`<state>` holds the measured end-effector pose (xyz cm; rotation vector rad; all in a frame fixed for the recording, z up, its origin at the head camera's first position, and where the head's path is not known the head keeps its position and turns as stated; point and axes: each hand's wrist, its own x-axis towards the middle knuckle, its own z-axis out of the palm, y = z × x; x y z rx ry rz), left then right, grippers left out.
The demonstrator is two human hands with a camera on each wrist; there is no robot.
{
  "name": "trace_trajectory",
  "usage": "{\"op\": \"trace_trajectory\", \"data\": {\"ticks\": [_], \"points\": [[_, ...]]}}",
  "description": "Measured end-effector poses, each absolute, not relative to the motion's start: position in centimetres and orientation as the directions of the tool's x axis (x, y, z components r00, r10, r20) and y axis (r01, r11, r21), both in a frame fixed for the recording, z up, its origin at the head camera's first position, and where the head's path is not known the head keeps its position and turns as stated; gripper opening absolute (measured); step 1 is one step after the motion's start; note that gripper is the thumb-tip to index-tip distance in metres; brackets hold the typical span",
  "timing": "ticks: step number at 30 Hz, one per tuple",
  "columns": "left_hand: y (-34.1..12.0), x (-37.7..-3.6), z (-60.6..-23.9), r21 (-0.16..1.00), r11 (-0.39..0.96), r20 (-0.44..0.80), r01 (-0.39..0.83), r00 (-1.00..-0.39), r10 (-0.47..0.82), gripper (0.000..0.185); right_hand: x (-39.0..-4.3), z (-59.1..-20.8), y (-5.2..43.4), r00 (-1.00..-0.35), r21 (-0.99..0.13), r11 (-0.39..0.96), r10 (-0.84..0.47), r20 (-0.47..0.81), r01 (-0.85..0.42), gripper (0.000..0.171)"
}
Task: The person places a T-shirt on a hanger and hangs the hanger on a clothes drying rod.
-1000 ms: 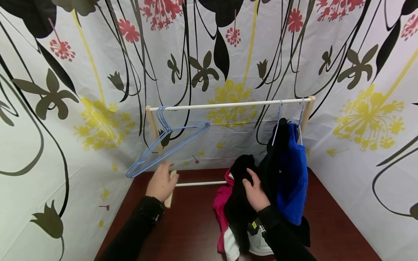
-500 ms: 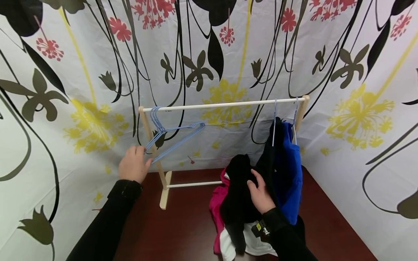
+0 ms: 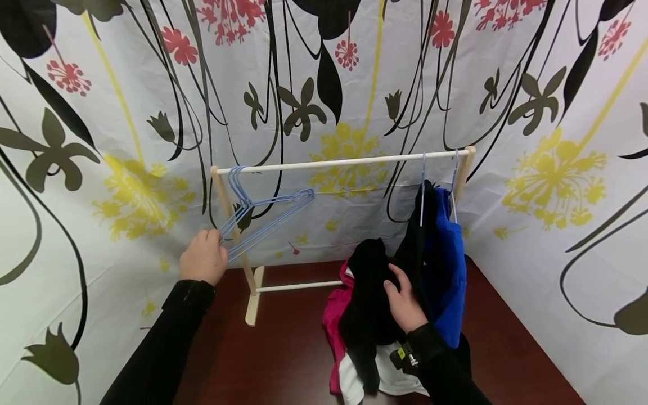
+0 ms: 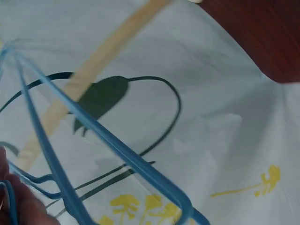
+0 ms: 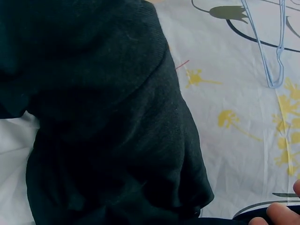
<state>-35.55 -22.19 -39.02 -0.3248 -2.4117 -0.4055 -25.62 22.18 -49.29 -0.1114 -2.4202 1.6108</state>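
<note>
left hand [image 3: 204, 257]: my arm [image 3: 157, 340] stretches forward and out to the left, back of the hand up, at the lower end of the blue wire hangers [image 3: 246, 203].
left grip: fingers curled, clamped on the hangers.
right hand [image 3: 406, 301]: my forearm [image 3: 448, 365] comes in from the lower right, hand before the crumpled black garment [image 3: 365, 295]; thumb and fingers stand apart, and i cannot tell whether they touch the cloth.
hangers: thin, pale blue, several nested close, hooks over the left end of the white rail [image 3: 324, 163], far end slanting up to the right.
heap: the black garment overlaps a magenta garment [image 3: 334, 318] and white cloth [image 3: 350, 378] on the red-brown table [image 3: 283, 354].
rail's right end: a blue garment [image 3: 449, 301] hangs beside black cloth.
</note>
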Motion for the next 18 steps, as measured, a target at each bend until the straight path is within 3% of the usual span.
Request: {"op": "trace_trajectory", "data": {"ticks": [6, 11, 18], "points": [[-21.8, -34.0, -37.8, 0.328, 0.896, 0.489, 0.299, -0.866, 0.110, 0.013, -25.9, -49.0, 22.3, -0.979, -0.923, 0.380, 0.161, 0.129, -0.060, 0.054], [-21.5, -34.0, -36.6, 0.460, 0.842, 0.283, 0.283, -0.945, 0.163, 0.017, -25.9, -48.9, 22.3, -0.981, -0.929, 0.366, 0.159, 0.114, -0.049, 0.055], [-20.0, -33.9, -36.0, 0.708, 0.644, 0.090, 0.292, -0.941, 0.327, 0.019, -25.5, -49.2, 22.5, -0.981, -0.930, 0.366, 0.166, 0.096, -0.029, 0.056]]}}
